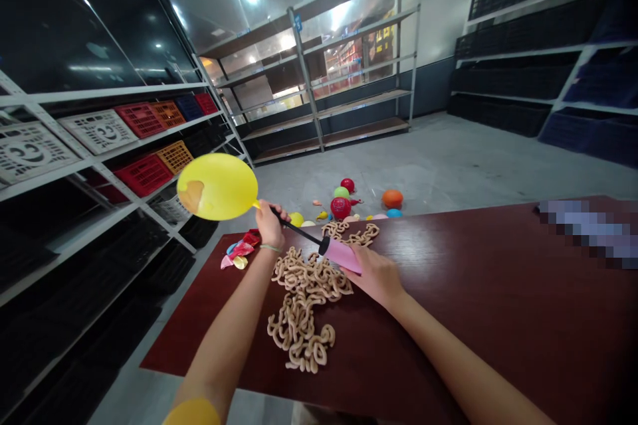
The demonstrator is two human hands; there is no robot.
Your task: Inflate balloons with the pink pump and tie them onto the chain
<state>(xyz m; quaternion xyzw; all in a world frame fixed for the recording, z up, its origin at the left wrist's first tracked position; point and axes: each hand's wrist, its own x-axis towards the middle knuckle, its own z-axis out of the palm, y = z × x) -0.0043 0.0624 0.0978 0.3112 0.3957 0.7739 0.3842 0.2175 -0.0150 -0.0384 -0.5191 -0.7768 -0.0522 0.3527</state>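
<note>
A yellow balloon (224,182), inflated and with a tan patch at its lower left, is at the left above the table. My left hand (272,224) is closed around its neck and the end of the black rod of a balloon pump (341,255). My right hand (376,272) is wrapped around the pump's pink barrel, and the black rod runs out of it towards my left hand. Beneath the pump lie piles of tan, curly, twisted pieces (304,279) on the dark red table (473,292). Limp balloons (242,251) in several colours lie left of my left wrist.
Beyond the table, inflated balloons (341,207) in red, green, orange and blue rest on the grey floor. Shelves with plastic crates (139,121) line the left wall. A metal rack (309,80) stands at the back. A blurred item (588,229) lies on the table's right.
</note>
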